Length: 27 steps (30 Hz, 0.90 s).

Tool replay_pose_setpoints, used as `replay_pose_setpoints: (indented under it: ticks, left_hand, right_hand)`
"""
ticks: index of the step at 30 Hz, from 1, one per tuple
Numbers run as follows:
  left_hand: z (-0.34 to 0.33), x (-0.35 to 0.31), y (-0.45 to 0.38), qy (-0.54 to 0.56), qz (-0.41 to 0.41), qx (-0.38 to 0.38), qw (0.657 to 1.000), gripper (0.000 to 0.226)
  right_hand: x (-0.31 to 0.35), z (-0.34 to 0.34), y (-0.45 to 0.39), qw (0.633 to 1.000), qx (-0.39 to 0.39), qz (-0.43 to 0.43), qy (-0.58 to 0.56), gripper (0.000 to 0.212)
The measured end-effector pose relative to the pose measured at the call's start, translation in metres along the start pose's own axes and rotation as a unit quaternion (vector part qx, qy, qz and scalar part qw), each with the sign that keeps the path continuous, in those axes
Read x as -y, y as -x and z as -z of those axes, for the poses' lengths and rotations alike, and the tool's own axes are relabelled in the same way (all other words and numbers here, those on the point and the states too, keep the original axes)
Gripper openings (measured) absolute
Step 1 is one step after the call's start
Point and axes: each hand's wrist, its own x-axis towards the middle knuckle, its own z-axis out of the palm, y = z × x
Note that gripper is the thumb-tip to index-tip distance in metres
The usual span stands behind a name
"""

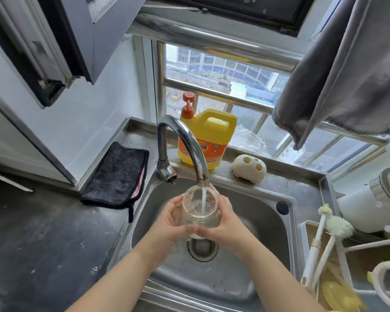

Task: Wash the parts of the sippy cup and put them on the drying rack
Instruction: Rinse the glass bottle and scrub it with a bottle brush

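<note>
Head cam, looking down into the sink: the clear cup body (200,210) of the sippy cup is being held upright over the steel sink (268,221), right above the drain (202,247). It's wrapped from both sides, with the left hand (170,221) curled around its left wall and the right hand (221,218) curled around its right wall, fingertips meeting under the base. So both hands are closed on the cup, nothing loose about the grip.

Water is being run from the curved chrome tap (182,145) straight into the open mouth of the cup.

Behind the tap, a yellow dish soap jug (208,134) with an orange pump is parked on the ledge, and a cream holder with holes (249,168) is sat just beside it. A black cloth (118,176) is laid on the counter to the left. On the right, white bottle brushes (333,228) are propped in the drying rack (306,239), and a grey towel (340,70) is hung up by the window.
</note>
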Motion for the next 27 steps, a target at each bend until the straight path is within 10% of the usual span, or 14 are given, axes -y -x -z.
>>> replay_pose_setpoints:
  ticks: [10,17,27]
  left_hand:
    - [0.006,-0.022,-0.004,-0.394,-0.042,-0.001,0.918,0.087]
    - [-0.004,-0.03,-0.006,-0.38,-0.058,-0.008,0.923,0.076]
    - [-0.003,-0.024,-0.002,-0.413,0.001,-0.001,0.911,0.102]
  right_hand:
    - [-0.025,-0.011,0.004,0.998,-0.022,0.061,-0.01,0.083]
    - [-0.012,-0.005,0.002,0.928,0.119,-0.043,-0.349,0.075]
    - [-0.017,-0.008,0.001,0.932,-0.06,-0.097,-0.345,0.021]
